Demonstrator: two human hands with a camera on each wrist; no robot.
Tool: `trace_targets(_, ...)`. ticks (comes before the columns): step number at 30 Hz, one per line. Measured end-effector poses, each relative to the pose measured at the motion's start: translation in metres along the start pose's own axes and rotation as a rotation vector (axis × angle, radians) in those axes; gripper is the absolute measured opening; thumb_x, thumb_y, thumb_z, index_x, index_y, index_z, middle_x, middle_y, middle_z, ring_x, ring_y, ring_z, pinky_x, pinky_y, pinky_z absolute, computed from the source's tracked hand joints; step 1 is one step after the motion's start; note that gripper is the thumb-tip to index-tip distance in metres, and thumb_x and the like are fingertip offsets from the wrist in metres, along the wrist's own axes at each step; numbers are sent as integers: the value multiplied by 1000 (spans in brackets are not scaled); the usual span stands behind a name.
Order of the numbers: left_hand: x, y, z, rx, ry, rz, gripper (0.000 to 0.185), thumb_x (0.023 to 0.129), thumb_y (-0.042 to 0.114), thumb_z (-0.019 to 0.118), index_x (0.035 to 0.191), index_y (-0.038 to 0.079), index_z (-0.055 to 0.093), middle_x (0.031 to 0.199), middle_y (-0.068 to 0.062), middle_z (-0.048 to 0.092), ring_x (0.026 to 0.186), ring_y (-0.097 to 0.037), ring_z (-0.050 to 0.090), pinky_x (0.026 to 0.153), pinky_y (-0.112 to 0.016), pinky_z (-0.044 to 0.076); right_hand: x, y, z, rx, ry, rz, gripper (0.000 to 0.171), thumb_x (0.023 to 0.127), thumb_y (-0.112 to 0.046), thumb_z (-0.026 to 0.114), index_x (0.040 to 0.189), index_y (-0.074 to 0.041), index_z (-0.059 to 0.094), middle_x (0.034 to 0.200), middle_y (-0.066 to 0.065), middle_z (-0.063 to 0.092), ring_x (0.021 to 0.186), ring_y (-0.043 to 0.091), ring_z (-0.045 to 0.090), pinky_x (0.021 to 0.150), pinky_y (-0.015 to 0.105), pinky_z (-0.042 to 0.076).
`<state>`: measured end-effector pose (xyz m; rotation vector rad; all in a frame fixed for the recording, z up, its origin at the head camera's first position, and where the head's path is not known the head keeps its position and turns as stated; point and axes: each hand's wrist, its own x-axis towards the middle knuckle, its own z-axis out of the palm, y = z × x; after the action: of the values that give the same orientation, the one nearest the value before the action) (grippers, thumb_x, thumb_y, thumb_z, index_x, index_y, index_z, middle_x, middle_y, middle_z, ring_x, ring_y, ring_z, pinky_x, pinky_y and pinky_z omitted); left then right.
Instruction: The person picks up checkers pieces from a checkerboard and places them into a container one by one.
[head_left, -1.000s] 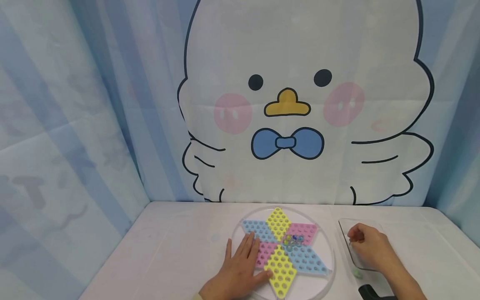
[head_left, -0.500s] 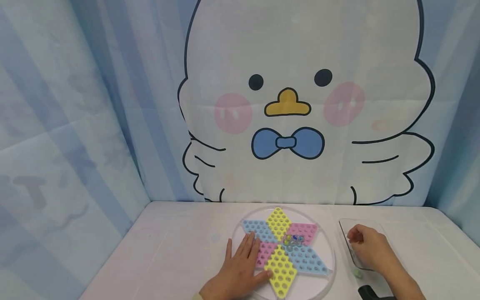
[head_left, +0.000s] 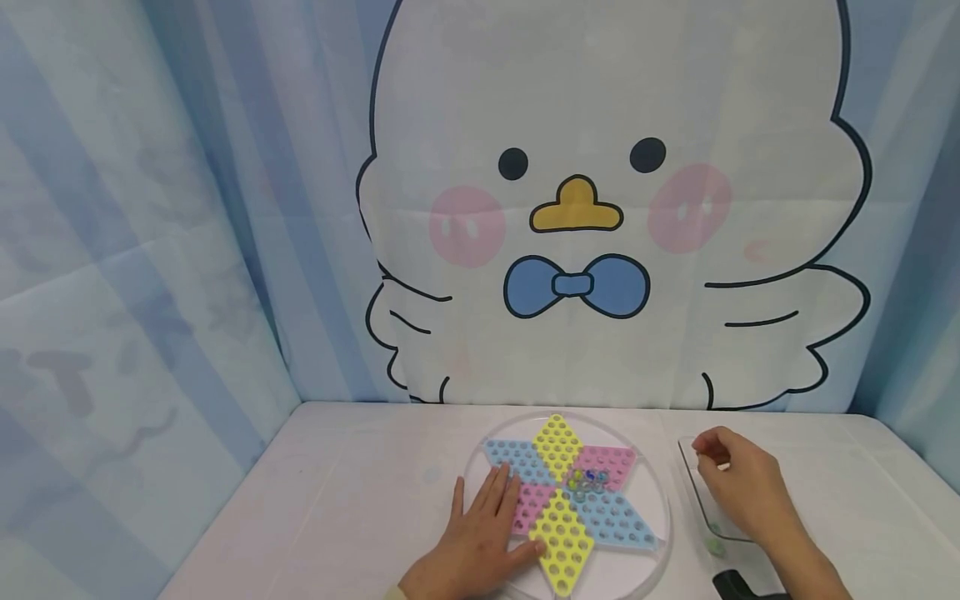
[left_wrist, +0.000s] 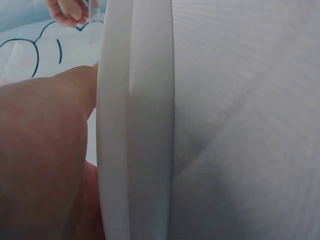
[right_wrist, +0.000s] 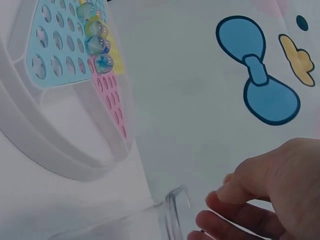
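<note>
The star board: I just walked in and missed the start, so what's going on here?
A person's left hand rests with fingers spread on the star board. Their right hand is at the clear tray to the board's right, fingers curled; whether it holds anything, I can't tell. A small cluster of marbles sits just right of the board's middle, and many other holes are bare.

A white bench [head_left: 322, 500] extends to a printed backdrop [head_left: 615, 358]. The backdrop bears a white cartoon bird [head_left: 588, 133] with a yellow beak [head_left: 577, 210], pink cheeks [head_left: 467, 227] and a blue bow tie [head_left: 577, 286]. Pale blue curtains [head_left: 127, 333] flank the bench.
</note>
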<state>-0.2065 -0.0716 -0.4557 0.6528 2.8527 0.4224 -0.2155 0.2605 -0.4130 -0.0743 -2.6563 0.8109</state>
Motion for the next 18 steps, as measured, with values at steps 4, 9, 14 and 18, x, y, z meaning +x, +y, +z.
trace_targets(4,0,0,0,-6,-9,-3,95,91,76,37,159,11,22,168,-8,11,156,-25,10,119,-66,2,-2,-6,2,22,78,-54,12,88,-1,60,98,-1,66,92,12,70,86,26,64,67,20,52)
trace_targets(9,0,0,0,-8,-12,-1,94,92,76,37,159,11,21,168,-8,10,156,-25,9,119,-66,1,-3,-10,5,50,102,-72,12,89,-2,61,99,-3,66,93,11,70,89,27,65,66,10,46)
trace_targets(14,0,0,0,9,10,3,95,91,76,38,158,11,23,168,-8,12,156,-26,12,119,-67,3,-4,-16,9,83,90,-95,13,90,-2,62,102,-5,65,98,10,69,92,25,65,70,6,45)
trace_targets(18,0,0,0,11,11,2,94,91,75,39,158,11,23,168,-8,12,155,-26,13,118,-67,3,-5,-24,14,113,113,-147,15,88,1,64,101,-5,66,97,7,69,88,22,64,71,11,50)
